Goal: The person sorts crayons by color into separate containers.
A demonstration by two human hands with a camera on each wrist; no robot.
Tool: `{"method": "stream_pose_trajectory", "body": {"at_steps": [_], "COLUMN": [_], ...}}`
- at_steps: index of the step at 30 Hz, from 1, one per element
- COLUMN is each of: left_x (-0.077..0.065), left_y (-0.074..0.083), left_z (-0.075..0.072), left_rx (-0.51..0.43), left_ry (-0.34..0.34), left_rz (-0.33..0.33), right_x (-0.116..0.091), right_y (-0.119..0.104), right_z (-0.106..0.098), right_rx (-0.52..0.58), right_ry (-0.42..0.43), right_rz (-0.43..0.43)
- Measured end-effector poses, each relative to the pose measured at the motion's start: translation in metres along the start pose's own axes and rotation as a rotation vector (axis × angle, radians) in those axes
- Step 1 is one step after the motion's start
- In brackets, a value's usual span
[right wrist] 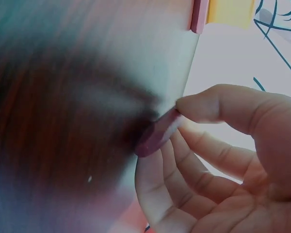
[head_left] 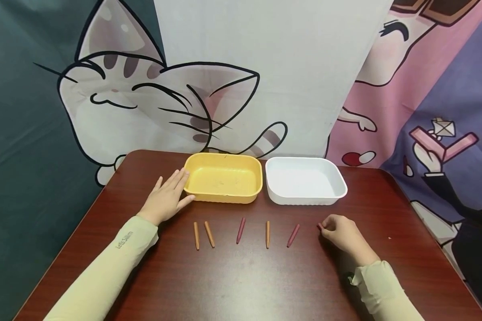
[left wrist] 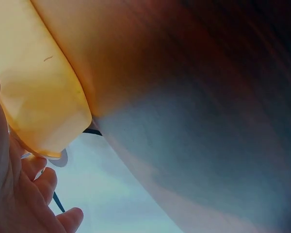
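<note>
My left hand (head_left: pixel 166 196) lies with straight fingers against the left side of the yellow tray (head_left: pixel 223 198); the left wrist view shows those fingers (left wrist: pixel 46 182) at the tray's wall. Between thumb and fingertips, my right hand (head_left: pixel 342 232) pinches a dark red crayon (right wrist: pixel 157 133), low over the brown table, to the right of the other crayons. Loose in a row before the trays lie two orange crayons (head_left: pixel 203 235), a red crayon (head_left: pixel 241 230), another orange crayon (head_left: pixel 268 234) and another red crayon (head_left: pixel 293 235).
A white tray (head_left: pixel 305 200) stands close to the right of the yellow one, near the far edge of the brown table (head_left: pixel 225 285). Behind the table hang printed cloths (head_left: pixel 233 40) with cartoon figures. A dark object (head_left: pixel 475 249) stands beyond the right edge.
</note>
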State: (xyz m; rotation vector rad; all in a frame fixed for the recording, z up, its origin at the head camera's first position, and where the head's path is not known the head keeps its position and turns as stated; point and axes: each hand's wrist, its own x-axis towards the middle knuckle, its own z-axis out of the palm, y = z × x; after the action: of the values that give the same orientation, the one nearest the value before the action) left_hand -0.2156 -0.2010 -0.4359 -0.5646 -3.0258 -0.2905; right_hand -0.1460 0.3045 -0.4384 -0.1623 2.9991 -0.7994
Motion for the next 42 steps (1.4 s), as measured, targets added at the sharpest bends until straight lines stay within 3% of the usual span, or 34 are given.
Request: {"method": "stream_pose_trajectory", "body": {"at_steps": [5, 15, 20, 27, 37, 42], "left_x": [0.000, 0.001, 0.002, 0.005, 0.006, 0.005], "left_y": [-0.001, 0.000, 0.001, -0.001, -0.001, -0.001], "left_z": [0.001, 0.001, 0.000, 0.002, 0.004, 0.003], "left_rx": [0.001, 0.002, 0.001, 0.007, 0.004, 0.000], "left_ry": [-0.006, -0.006, -0.005, -0.009, 0.001, -0.004], "left_rz": [-0.002, 0.000, 0.006, 0.006, 0.008, 0.015], "right_x": [0.000, 0.008, 0.009, 0.020, 0.053, 0.072], "right_y": [0.000, -0.004, -0.011, -0.021, -0.022, -0.017], "right_z": [0.001, -0.002, -0.008, -0.025, -0.056, -0.061], "right_rx": [0.102, 0.665, 0.842, 0.875, 0.930, 0.871], "right_ry": [0.025, -0.014, -0.024, 0.005, 0.058, 0.084], "right_rz": [0.051, 0.189, 0.194, 0.125, 0.078, 0.077]}}
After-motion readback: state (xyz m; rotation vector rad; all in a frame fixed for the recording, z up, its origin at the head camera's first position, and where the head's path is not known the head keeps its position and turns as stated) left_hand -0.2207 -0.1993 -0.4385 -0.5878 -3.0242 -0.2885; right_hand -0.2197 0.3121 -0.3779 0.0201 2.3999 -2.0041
